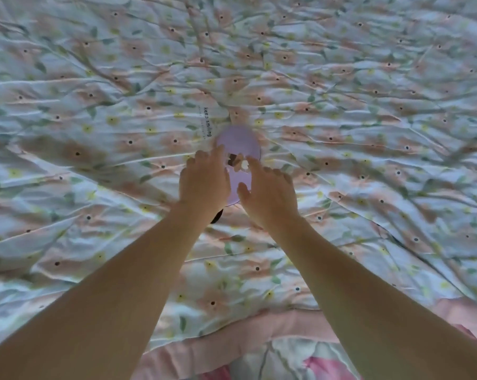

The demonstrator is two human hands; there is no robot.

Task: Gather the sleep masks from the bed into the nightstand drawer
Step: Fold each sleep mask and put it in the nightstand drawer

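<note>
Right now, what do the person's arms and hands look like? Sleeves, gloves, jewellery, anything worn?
Both arms are bare along their whole visible length: no sleeves show. The left hand and right hand have no gloves, and no rings, watch or markings are visible. A small dark shape sits just under the left wrist; whether it is a band or part of something else cannot be told.

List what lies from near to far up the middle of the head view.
Pink blanket edge → floral sheet → black strap → lilac sleep mask, with both hands on it → "keep smiling" print → more floral sheet.
</note>
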